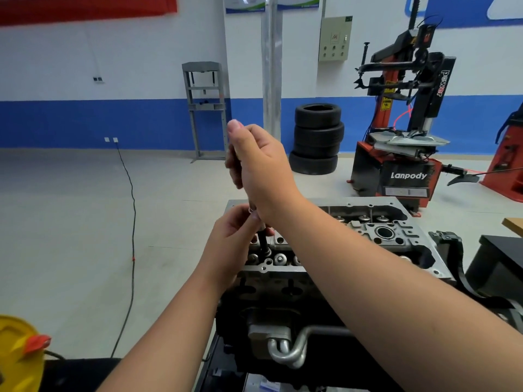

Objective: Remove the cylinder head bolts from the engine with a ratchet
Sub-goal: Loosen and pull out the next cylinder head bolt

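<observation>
Gripping ratchet [237, 165] handle upright w/ right hand [260, 165]; left hand [230, 241] pinches vertical extension [261, 241] over cylinder head [368, 236].

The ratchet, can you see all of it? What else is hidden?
Head view:
- Ratchet: only a dark shaft shows; the right hand and left hand cover the rest.
- Bolt under it: hidden by the tool tip and left fingers.
- Cylinder head: its middle is behind the right forearm.
- Yellow container: cut off by the frame's edge.
</observation>
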`<state>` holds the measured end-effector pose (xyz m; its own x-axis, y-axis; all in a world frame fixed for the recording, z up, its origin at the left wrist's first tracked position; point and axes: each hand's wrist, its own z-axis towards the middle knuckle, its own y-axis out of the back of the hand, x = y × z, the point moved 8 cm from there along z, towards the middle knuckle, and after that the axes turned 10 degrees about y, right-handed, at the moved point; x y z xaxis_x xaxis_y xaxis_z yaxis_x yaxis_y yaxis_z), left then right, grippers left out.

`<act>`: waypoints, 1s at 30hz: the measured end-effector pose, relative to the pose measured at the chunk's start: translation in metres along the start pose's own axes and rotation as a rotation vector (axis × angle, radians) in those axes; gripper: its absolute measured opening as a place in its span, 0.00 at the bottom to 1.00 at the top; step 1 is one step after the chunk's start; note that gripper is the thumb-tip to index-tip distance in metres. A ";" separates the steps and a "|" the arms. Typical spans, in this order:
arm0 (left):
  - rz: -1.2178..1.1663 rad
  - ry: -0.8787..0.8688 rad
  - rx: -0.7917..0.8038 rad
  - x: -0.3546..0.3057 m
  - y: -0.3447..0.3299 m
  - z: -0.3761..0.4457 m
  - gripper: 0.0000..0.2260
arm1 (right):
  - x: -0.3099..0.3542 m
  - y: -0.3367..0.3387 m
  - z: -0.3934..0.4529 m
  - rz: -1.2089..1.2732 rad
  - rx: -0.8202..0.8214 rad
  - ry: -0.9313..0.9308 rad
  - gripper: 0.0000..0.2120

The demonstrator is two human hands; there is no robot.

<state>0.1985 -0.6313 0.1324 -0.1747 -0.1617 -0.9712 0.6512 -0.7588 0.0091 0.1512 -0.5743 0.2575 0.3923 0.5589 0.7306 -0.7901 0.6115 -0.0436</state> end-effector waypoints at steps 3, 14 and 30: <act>-0.015 0.017 -0.085 0.002 0.004 0.005 0.10 | -0.003 0.003 0.002 -0.010 -0.034 -0.079 0.21; -0.009 -0.006 0.025 0.001 -0.002 0.001 0.13 | -0.001 0.011 -0.001 0.036 -0.094 0.033 0.15; 0.013 0.047 0.090 0.006 -0.007 0.003 0.14 | -0.006 0.006 -0.002 0.083 -0.041 -0.016 0.16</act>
<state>0.1906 -0.6283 0.1269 -0.1306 -0.1444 -0.9809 0.5837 -0.8109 0.0417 0.1449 -0.5725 0.2519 0.3182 0.5996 0.7343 -0.7993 0.5862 -0.1323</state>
